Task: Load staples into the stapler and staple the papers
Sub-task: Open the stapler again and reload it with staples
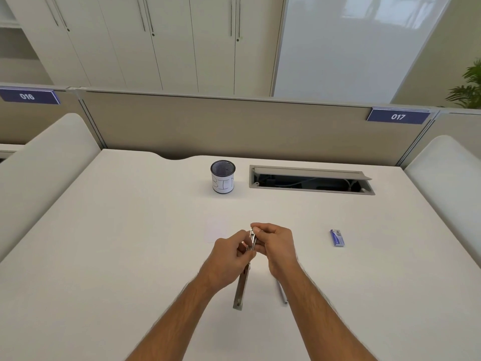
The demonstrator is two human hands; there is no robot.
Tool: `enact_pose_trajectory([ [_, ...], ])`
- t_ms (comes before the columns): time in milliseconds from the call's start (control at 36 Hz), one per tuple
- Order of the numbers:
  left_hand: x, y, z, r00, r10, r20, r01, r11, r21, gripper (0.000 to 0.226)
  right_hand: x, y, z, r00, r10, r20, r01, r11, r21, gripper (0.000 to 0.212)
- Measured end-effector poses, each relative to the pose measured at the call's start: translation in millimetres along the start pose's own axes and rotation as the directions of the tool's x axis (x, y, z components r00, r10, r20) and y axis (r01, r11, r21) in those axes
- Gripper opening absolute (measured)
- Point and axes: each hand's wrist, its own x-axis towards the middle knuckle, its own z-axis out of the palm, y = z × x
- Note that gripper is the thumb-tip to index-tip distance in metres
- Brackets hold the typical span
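Note:
Both hands meet above the middle of the white desk (130, 256). My left hand (229, 259) grips a metal stapler (242, 290) that is swung open; its long silver part hangs down toward me. My right hand (276, 243) pinches the stapler's upper metal end at its fingertips. Whether a strip of staples is between the fingers cannot be told. A small white paper (216, 229) lies flat just beyond the left hand. A blue staple box (337, 237) lies to the right, apart from both hands.
A black mesh cup labelled BIN (223, 176) stands at the back centre. An open cable hatch (311, 180) is cut into the desk at the back right. A thin grey stick-like object (282, 293) lies under my right wrist. Partition walls surround the desk.

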Motion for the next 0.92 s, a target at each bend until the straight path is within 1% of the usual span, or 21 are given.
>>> enact_pose_trajectory([
  [111, 0, 1, -1, 1.000, -0.010, -0.007, 0.010, 1.000, -0.027, 0.016, 2, 1, 1, 1.000, -0.005, -0.023, 0.004, 1.000, -0.025, 0.011],
  [250, 0, 1, 0, 0.999, 0.013, -0.041, -0.011, 0.999, 0.044, 0.014, 2, 4, 0, 1.000, -0.007, -0.029, 0.007, 1.000, -0.023, 0.012],
  [333, -1, 4, 2, 0.995, 0.066, -0.079, -0.057, 0.991, 0.118, 0.015, 3, 4, 0, 0.999, -0.013, -0.051, 0.012, 1.000, -0.016, 0.013],
  [417, -3, 7, 2, 0.987, 0.119, -0.112, -0.096, 0.977, 0.188, 0.011, 3, 3, 1, 0.998, -0.015, -0.068, 0.016, 1.000, 0.003, 0.013],
  [556, -5, 10, 4, 0.957, 0.232, -0.176, -0.180, 0.946, 0.269, 0.017, 4, 1, 2, 0.995, -0.022, -0.092, 0.025, 0.999, 0.027, 0.013],
  [667, -8, 12, 3, 0.929, 0.307, -0.206, -0.247, 0.930, 0.271, 0.011, 5, -3, 1, 0.992, -0.031, -0.119, 0.037, 0.998, 0.042, 0.014],
  [806, -10, 8, 5, 0.907, 0.357, -0.224, -0.273, 0.903, 0.333, 0.010, 7, -7, -4, 0.988, -0.004, -0.157, 0.024, 0.992, 0.124, 0.014],
  [861, -9, 6, 6, 0.908, 0.351, -0.228, -0.273, 0.910, 0.312, 0.011, 7, -7, -5, 0.989, -0.003, -0.149, 0.023, 0.991, 0.135, 0.014],
  [917, -8, 4, 7, 0.917, 0.327, -0.228, -0.270, 0.931, 0.247, 0.018, 5, -6, -4, 0.991, -0.009, -0.135, 0.029, 0.989, 0.144, 0.015],
])
